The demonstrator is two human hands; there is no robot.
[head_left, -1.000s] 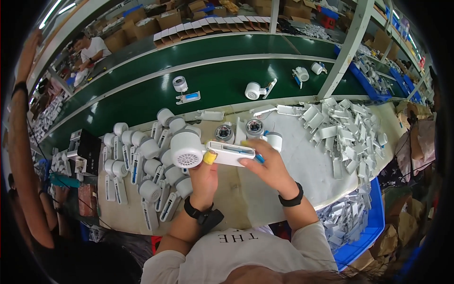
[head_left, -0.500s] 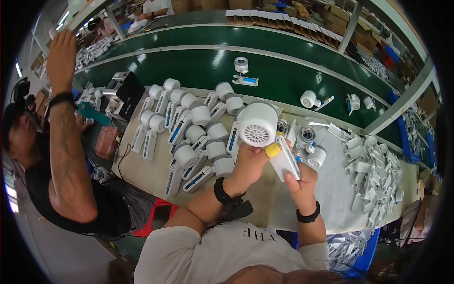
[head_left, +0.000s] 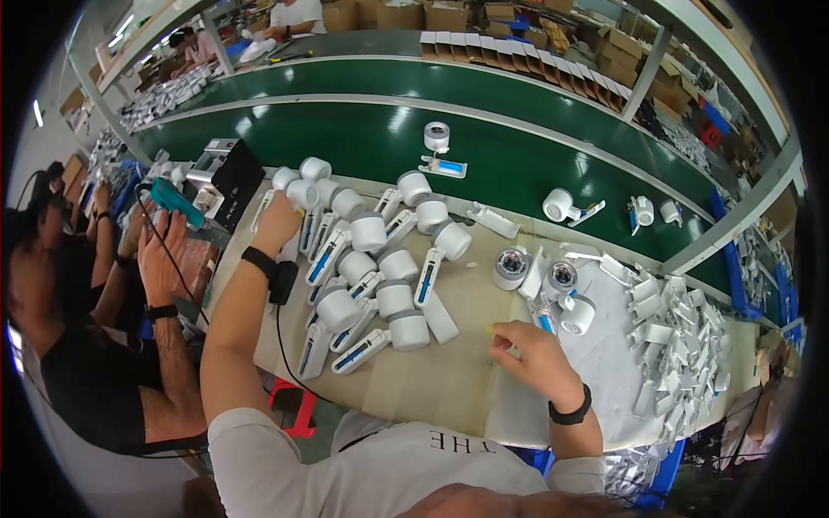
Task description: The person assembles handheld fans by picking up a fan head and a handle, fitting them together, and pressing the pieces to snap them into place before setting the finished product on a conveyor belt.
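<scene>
My left hand [head_left: 278,226] reaches to the far left end of a cluster of white handheld fans, its fingers curled down over a spot beside a fan head [head_left: 285,179]; what they grip is hidden. Several fans lie there with open handles and blue strips inside, among them the fan [head_left: 452,240] at the cluster's right side. Below it rests a plain white handle-shaped piece [head_left: 440,319]. My right hand [head_left: 537,361] hovers above the table's middle, fingers bent together. A tiny yellow bit [head_left: 490,329] shows at its fingertips; I cannot make out what it is.
Right of me, a pile of white plastic covers [head_left: 682,337] spreads beside two fan heads with exposed insides [head_left: 511,266]. Behind the table runs a green conveyor [head_left: 345,134] carrying several fans. A co-worker's hand [head_left: 162,259], a teal tool [head_left: 177,203] and a black-and-silver machine [head_left: 226,186] are at the left.
The fan both hands held is out of them. My left hand has swung far left to the cluster; my right has dropped slightly. The co-worker's raised arm has come down.
</scene>
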